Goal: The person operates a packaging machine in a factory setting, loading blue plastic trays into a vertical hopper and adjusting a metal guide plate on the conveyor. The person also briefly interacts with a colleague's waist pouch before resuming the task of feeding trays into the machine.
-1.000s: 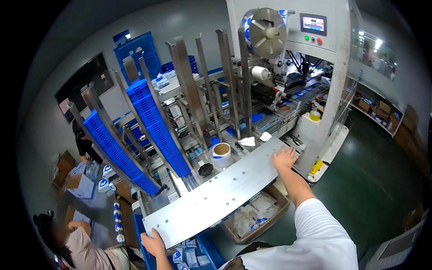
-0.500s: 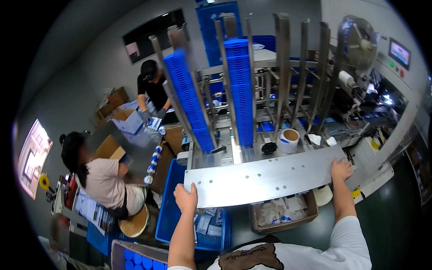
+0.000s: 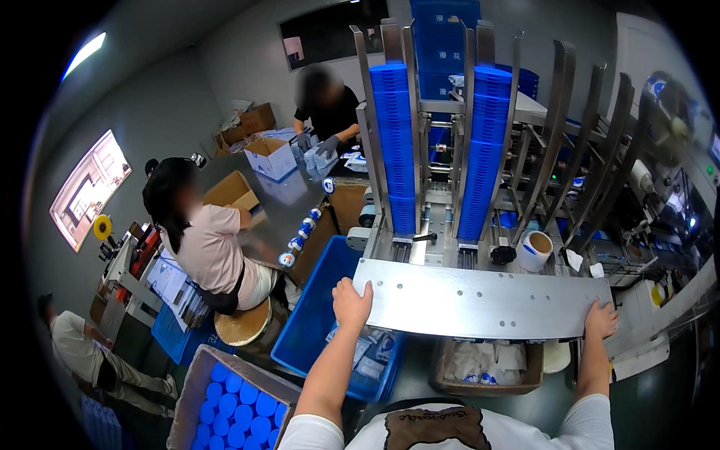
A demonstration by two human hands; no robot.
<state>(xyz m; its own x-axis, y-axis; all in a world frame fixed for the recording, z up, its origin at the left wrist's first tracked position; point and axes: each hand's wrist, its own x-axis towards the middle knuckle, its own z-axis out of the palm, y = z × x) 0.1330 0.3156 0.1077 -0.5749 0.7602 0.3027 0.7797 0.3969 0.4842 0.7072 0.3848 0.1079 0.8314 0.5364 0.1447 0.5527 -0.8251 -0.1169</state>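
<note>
A long silver metal plate (image 3: 480,300) with several screws lies across the front of a machine. My left hand (image 3: 351,304) grips its left end, thumb on top and fingers curled at the edge. On the right end, my right hand (image 3: 600,321) holds the plate's edge, its fingertips partly hidden. Behind the plate, two tall stacks of blue lids, a left stack (image 3: 393,150) and a right stack (image 3: 486,150), stand between upright metal rails. A black knob (image 3: 503,255) and a white tape roll (image 3: 535,250) sit just beyond the plate.
Below the plate are a blue crate (image 3: 319,315) with white packets and a carton (image 3: 442,367) with wrapped pieces. A box of blue round lids (image 3: 199,382) stands lower left. Two co-workers (image 3: 206,240) are at the grey table (image 3: 289,214); another person (image 3: 90,349) stands far left.
My view has turned left, so the machine appears farther right. Both hands stay on the plate's ends. A third person and more of the box of blue lids have come into view.
</note>
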